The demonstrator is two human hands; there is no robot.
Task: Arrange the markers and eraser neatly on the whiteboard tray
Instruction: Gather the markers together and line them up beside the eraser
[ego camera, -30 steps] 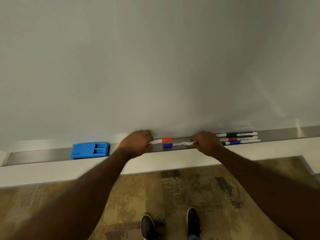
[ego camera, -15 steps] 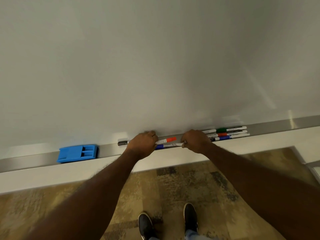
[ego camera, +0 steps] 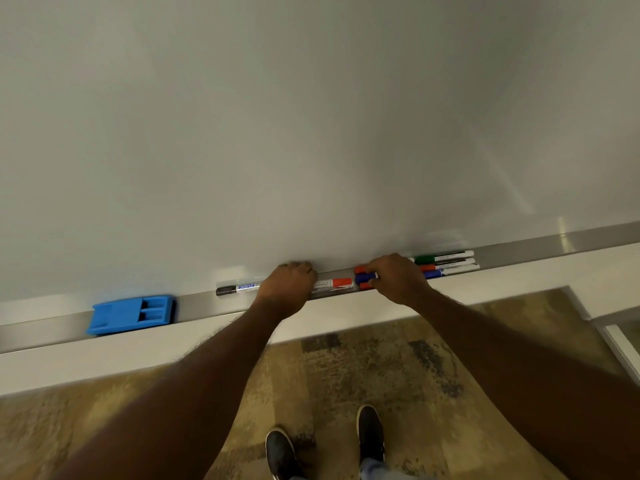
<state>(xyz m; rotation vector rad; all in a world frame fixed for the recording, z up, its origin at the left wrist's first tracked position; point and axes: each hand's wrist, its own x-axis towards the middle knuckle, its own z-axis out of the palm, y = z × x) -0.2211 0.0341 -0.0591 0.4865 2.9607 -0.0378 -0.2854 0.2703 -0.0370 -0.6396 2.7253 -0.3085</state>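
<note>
While the blue eraser [ego camera: 131, 314] is sitting alone on the tray [ego camera: 554, 242] at nine o'clock, I am judging the job about half done. My left hand [ego camera: 285, 287] is curling its fingers over the black marker [ego camera: 239, 288] and red marker [ego camera: 334, 284]; my right hand [ego camera: 394, 277] is pinching capped markers [ego camera: 363, 277] toward the tidy bundle [ego camera: 446, 261] at three o'clock.
</note>
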